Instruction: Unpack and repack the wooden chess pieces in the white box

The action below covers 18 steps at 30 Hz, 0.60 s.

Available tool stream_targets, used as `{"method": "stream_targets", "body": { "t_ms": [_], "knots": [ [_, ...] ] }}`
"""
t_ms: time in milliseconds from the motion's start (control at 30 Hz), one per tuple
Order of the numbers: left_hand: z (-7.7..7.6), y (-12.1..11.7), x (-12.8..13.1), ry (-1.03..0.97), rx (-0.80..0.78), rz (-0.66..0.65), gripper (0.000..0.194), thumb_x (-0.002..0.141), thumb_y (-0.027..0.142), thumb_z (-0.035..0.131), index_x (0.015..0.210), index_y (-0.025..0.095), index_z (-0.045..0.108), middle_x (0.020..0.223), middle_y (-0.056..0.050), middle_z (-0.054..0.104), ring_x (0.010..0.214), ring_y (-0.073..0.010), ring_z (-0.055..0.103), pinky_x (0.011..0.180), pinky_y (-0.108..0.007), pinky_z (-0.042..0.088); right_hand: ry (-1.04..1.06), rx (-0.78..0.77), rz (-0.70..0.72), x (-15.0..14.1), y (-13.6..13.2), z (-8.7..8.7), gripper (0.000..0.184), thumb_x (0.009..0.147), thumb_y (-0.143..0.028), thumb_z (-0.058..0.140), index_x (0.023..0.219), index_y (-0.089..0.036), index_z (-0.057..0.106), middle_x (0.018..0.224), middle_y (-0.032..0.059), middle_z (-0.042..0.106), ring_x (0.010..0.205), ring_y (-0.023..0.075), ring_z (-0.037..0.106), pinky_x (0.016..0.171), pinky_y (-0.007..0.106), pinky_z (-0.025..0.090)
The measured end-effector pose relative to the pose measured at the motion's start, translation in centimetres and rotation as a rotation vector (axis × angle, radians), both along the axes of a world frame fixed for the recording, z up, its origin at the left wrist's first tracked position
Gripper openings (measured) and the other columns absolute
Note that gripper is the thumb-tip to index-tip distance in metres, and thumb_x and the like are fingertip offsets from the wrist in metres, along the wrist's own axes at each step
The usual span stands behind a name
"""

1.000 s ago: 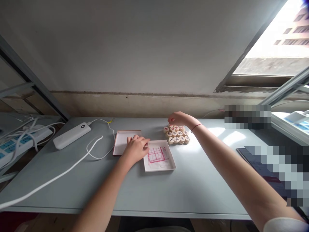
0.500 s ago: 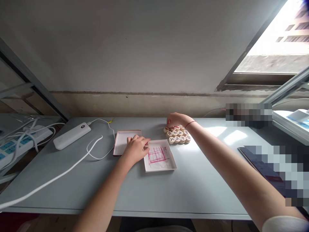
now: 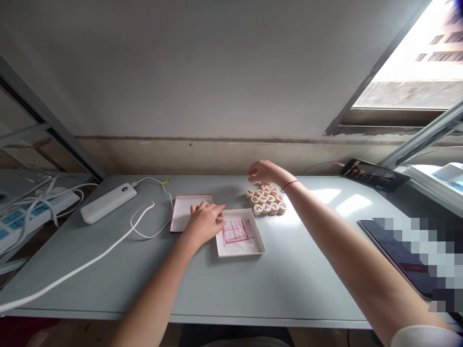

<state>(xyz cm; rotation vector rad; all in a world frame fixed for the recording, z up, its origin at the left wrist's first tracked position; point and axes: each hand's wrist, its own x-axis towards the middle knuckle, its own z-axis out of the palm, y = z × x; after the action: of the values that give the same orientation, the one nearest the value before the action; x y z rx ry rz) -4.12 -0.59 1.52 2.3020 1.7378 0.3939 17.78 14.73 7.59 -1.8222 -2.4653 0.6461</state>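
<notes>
My left hand (image 3: 206, 220) is closed round a round wooden Chinese chess piece (image 3: 220, 216) with a red character, at the upper left corner of a shallow white box half (image 3: 258, 236). Red grid lines are drawn on that box's bottom. A second shallow box half (image 3: 180, 212), white inside with a reddish edge, lies partly under the left hand and wrist. My right hand (image 3: 265, 172) hovers just above the back of several stacked Chinese chess pieces (image 3: 266, 200), marked in red or black. Its fingers are curled, and what they hold, if anything, is hidden.
A white power bank (image 3: 108, 202) with a cable lies to the left. A loose white cable (image 3: 104, 255) crosses the desk (image 3: 275, 289). Power strips (image 3: 32, 212) stand far left. A phone (image 3: 374, 174) leans at the back right, and a dark tablet-like device (image 3: 390, 250) lies nearer.
My right hand has risen slightly off the stacked pieces, showing more of the back row. My left hand keeps its place with the piece.
</notes>
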Motion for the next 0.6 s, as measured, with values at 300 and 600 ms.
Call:
{"method": "stream_targets", "body": {
  "t_ms": [300, 600],
  "knots": [
    [0.1, -0.3, 1.3, -0.429, 0.255, -0.037, 0.044, 0.093, 0.039, 0.051, 0.135, 0.029, 0.046, 0.128, -0.007, 0.053, 0.097, -0.0180, 0.064, 0.085, -0.031, 0.053, 0.873, -0.199, 0.037, -2.4, -10.5, -1.1, 0.031, 0.077, -0.031, 0.068, 0.104, -0.017, 0.065, 0.101, 0.0091, 0.069, 0.074, 0.0161, 0.068, 0.055, 0.024, 0.058],
    [0.0, -0.2, 1.7, -0.486, 0.259, -0.027, 0.026, 0.084, 0.016, 0.055, 0.109, 0.023, 0.057, 0.110, -0.005, 0.060, 0.093, -0.0157, 0.063, 0.082, -0.028, 0.053, 1.129, -0.225, -0.109, -2.3, -12.2, -3.9, 0.042, 0.073, -0.049, 0.072, 0.099, -0.016, 0.064, 0.104, 0.0090, 0.066, 0.084, 0.0186, 0.069, 0.068, 0.030, 0.061]
  ]
}}
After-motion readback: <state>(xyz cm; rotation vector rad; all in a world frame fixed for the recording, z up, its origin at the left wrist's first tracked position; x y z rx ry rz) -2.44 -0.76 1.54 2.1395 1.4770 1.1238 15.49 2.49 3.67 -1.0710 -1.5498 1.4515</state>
